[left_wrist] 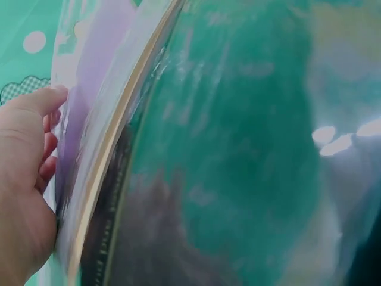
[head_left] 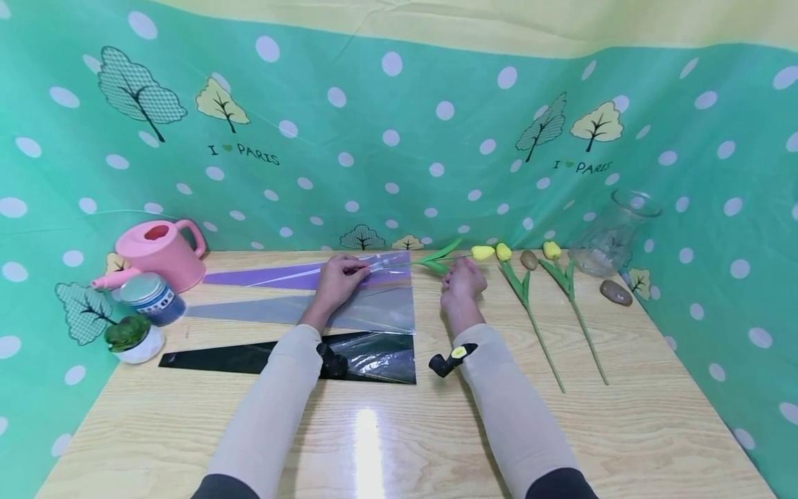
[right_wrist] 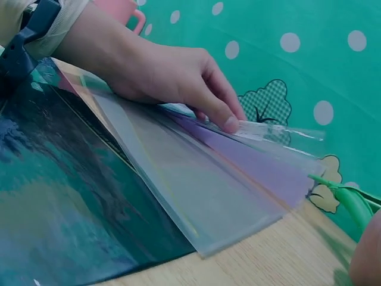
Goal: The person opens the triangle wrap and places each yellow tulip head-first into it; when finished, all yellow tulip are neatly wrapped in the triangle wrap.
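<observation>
My left hand (head_left: 339, 283) pinches the upper edge of a purple flower sleeve (head_left: 274, 276), a tapering plastic wrap with a clear front. Seen from the right wrist, its thumb and fingers (right_wrist: 228, 123) lift the clear film. My right hand (head_left: 464, 283) holds an artificial yellow tulip (head_left: 482, 253) by the stem, just below the bloom. The tulip lies sideways, its green leaves (head_left: 436, 266) left of the hand and the stem's end at the purple sleeve's wide mouth. Below lie a grey sleeve (head_left: 374, 310) and a black sleeve (head_left: 218, 357).
Two more yellow tulips, one (head_left: 526, 305) beside the other (head_left: 582, 319), lie at right near brown stones (head_left: 616, 292) and a glass vase (head_left: 605, 242). At left stand a pink watering can (head_left: 165, 256), a blue jar (head_left: 152, 299) and a potted succulent (head_left: 134, 339). A dotted curtain (head_left: 399, 152) closes the back.
</observation>
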Motion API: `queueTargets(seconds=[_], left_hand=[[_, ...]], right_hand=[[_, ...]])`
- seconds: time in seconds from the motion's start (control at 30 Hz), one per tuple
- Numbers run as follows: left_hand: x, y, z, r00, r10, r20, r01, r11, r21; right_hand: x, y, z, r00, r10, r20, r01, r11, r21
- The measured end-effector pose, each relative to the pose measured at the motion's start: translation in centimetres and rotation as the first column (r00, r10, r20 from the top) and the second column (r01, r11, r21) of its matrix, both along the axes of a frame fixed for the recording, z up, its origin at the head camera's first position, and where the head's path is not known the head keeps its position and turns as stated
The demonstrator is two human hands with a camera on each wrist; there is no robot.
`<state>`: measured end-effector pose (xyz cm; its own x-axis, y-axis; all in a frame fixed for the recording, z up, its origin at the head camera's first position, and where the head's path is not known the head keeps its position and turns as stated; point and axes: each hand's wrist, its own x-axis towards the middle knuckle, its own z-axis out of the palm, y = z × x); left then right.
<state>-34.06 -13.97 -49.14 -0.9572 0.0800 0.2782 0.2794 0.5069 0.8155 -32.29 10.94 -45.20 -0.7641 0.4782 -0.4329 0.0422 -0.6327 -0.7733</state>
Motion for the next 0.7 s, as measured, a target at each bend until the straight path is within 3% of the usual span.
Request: queueTargets(seconds=[0.47,0.7], left_hand=[[0.1,0.0,0.6,0.999,0.041,0.004,-0.040,0.998,-0.053],[0.0,0.3,0.9,1.000,0.016,-0.006,-0.016,0.998,-0.052]], right_hand=[[0.3,-3.3,-0.5,1.000,0.010,0.021,-0.010,1.000,-0.002],[0.5,-4.5,-0.5,1.000,0.018,0.018,-0.018,1.000,0.014]])
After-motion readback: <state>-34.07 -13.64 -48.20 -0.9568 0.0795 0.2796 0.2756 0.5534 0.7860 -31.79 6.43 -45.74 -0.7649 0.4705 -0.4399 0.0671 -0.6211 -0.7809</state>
